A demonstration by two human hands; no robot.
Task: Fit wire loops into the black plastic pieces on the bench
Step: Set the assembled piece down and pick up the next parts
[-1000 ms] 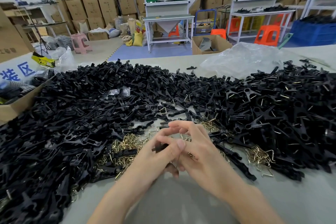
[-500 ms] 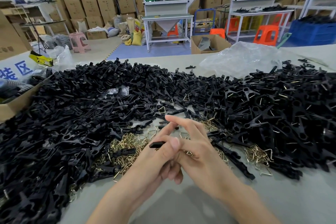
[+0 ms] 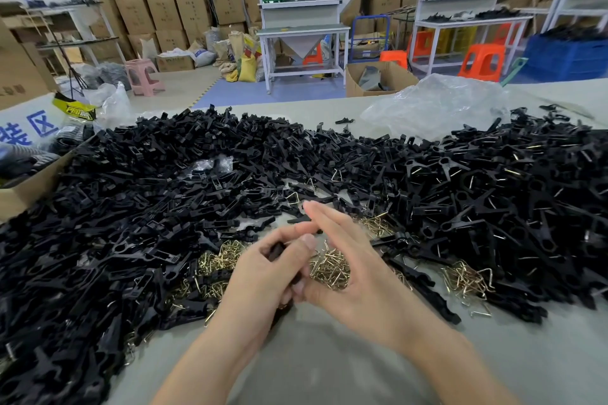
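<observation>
Left hand (image 3: 263,276) is curling its fingers round a black piece (image 3: 275,251), lifting it clear for fitting. Right hand (image 3: 355,279) is lying alongside, fingers straight, likely steadying it, directly above the wire loops (image 3: 330,270) heaped handily on the bench (image 3: 329,371).

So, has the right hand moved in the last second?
Yes. The right hand has uncurled off the left hand, stretching toward the far black pieces and uncovering wire loops between them.

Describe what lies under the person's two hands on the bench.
A heap of brass wire loops shows under and between the left hand and right hand, on the grey bench. The left hand grips a black plastic piece; fingers cover most of it.
</observation>
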